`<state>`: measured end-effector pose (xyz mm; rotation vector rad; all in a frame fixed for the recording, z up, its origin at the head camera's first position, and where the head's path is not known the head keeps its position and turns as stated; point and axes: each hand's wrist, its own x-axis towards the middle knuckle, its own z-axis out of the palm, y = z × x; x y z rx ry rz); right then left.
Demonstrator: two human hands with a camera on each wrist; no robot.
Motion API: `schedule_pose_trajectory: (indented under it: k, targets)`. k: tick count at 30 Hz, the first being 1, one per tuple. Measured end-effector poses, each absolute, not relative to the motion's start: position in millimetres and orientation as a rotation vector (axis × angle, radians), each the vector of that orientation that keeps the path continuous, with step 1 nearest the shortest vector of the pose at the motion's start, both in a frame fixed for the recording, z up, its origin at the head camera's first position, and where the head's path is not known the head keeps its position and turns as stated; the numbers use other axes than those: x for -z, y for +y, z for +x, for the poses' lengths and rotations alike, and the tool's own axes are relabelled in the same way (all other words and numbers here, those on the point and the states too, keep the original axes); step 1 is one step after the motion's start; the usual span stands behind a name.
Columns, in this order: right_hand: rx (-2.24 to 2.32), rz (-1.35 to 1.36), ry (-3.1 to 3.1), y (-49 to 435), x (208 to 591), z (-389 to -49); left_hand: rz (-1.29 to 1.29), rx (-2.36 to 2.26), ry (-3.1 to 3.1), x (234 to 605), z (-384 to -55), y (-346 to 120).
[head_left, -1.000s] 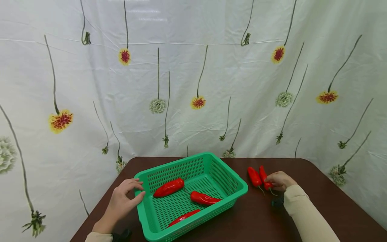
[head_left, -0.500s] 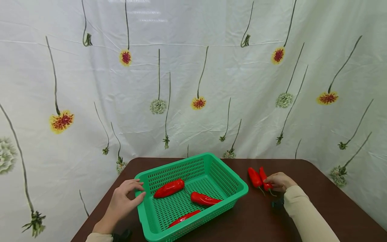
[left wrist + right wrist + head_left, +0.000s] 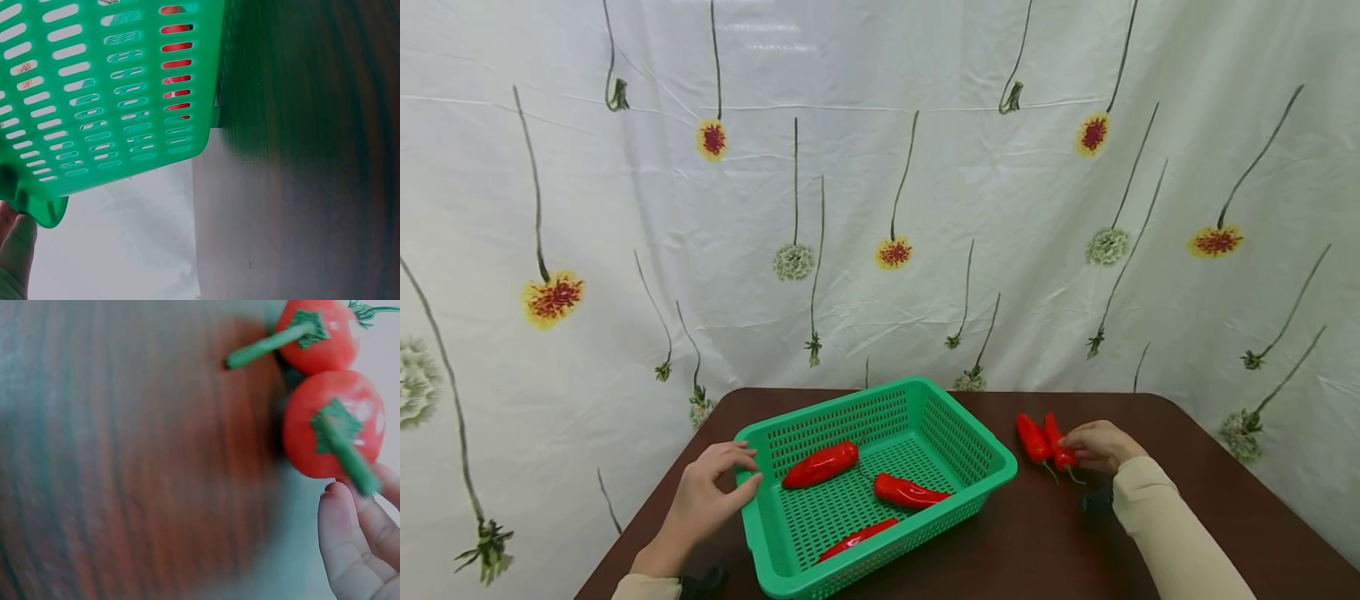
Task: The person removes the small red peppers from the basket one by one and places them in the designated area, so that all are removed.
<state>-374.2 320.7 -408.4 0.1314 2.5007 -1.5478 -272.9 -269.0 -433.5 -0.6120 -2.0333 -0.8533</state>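
In the head view, my left hand (image 3: 706, 498) is at the left rim of a green perforated plastic basket (image 3: 992, 467), fingers loosely bent with a gap to the thumb. The left wrist view shows fingertips (image 3: 19, 234) against the outer edge of the basket rim (image 3: 51, 215). Inside lie red chili peppers (image 3: 820, 465). To the right, my right hand (image 3: 1101, 447) has its fingertips at the side of a red pepper (image 3: 1060, 454). The right wrist view shows that pepper (image 3: 300, 434) with a second one (image 3: 322, 353) beside it, green stems toward the camera.
The dark brown table (image 3: 1022, 542) has rounded far corners. Behind it hangs a white curtain (image 3: 880, 192) printed with flowers. A small dark object (image 3: 1096, 502) sits under the right wrist.
My right hand has shifted slightly to the right against the pepper beside it. The left hand, the basket and the peppers look unchanged.
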Motion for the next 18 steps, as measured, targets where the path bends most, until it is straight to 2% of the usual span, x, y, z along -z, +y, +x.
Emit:
schedule_pose_trajectory:
  k: [11, 18]
  targets:
    - [1.505, 0.081, 2.549, 315.0, 375.5, -373.0, -0.618, 0.865, -2.016, 432.3, -272.7, -269.0]
    - [1.493, -0.083, 2.554, 295.3, 355.4, -368.8, -0.608, 0.855, -2.034, 432.6, -272.0, -268.1]
